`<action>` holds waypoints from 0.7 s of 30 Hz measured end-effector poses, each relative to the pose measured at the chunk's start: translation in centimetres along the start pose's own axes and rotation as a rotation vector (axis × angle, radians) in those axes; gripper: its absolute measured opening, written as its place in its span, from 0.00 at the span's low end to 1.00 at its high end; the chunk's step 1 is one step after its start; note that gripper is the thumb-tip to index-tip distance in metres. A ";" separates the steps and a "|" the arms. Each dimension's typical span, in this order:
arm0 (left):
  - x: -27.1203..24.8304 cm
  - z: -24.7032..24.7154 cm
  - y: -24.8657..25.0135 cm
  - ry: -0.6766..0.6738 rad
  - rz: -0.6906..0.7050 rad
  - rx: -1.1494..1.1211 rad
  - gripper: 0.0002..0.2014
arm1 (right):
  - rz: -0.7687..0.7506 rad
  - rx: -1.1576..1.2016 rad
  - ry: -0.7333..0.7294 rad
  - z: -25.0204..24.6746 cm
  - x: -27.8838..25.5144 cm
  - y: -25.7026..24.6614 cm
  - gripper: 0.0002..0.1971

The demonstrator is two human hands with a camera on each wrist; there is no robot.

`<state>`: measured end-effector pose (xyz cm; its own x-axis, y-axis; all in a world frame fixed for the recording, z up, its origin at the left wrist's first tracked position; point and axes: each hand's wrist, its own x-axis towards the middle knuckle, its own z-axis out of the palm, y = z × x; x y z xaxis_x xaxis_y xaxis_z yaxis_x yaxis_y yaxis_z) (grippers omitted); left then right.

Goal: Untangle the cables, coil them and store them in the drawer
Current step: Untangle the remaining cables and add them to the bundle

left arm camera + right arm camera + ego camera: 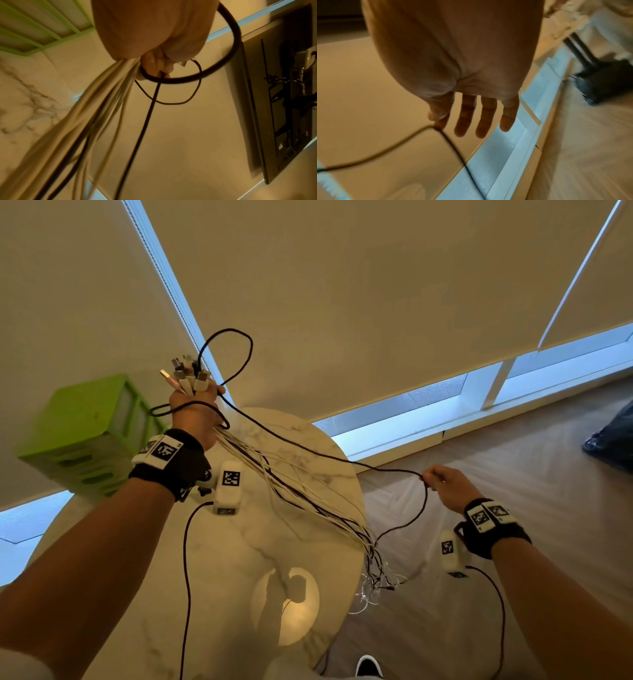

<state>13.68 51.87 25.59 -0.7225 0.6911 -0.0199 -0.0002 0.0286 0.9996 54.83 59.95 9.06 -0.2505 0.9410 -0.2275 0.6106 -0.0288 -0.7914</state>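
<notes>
The left hand (195,412) grips the cable bundle (308,494) at ten o'clock; the right hand (448,484), at three o'clock, pinches the black cable (308,451).

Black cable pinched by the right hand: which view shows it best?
Head view: the black cable runs whole from left hand to right hand. Left wrist shows loops; right wrist a blurred stretch at the pinch.

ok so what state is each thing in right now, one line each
left hand: raised, gripping the cable bundle
cable bundle: connector ends gathered, strands hanging off the table edge, uncoiled
black cable: looped at the left hand, stretched out sideways
right hand: pinching the black cable
green drawer unit: shut
</notes>
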 end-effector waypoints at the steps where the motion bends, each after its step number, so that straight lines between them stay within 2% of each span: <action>1: -0.2 0.4 0.3 -0.020 0.005 -0.061 0.03 | 0.000 -0.042 -0.023 -0.1 0.0 -0.3 0.07; 4: -1.7 1.7 1.4 -0.121 0.080 -0.011 0.08 | -0.022 -0.165 -0.073 -0.7 -0.3 -2.7 0.11; 6: -3.2 2.9 2.0 -0.213 0.106 0.020 0.06 | -0.103 -0.157 -0.076 -0.9 -0.7 -5.6 0.11; 9: -5.4 4.9 3.1 -0.330 0.180 0.079 0.04 | -0.294 0.063 -0.089 -0.2 -2.1 -11.1 0.12; 11: -6.8 6.2 3.4 -0.411 0.216 0.153 0.05 | -0.357 0.211 -0.167 1.1 -3.5 -14.7 0.19; 13: -8.1 7.2 3.6 -0.536 0.237 0.243 0.01 | -0.388 0.249 -0.248 2.9 -4.2 -17.5 0.28; 14: -8.3 7.4 3.4 -0.594 0.251 0.295 0.03 | -0.398 0.259 -0.292 3.9 -4.4 -18.5 0.29; 16: -8.4 7.3 3.5 -0.690 0.263 0.410 0.06 | -0.403 0.293 -0.347 5.4 -4.4 -19.5 0.21; 18: -8.2 6.8 3.9 -0.745 0.185 0.590 0.08 | -0.359 0.438 -0.295 5.4 -4.3 -19.4 0.05; 21: -7.0 5.3 3.8 -0.767 0.014 0.859 0.02 | -0.110 0.778 -0.074 2.6 -2.8 -17.0 0.12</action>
<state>22.41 51.03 29.38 -0.1081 0.9445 -0.3102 0.6884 0.2962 0.6621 43.24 56.96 21.69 -0.3446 0.9282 -0.1403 -0.1153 -0.1902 -0.9749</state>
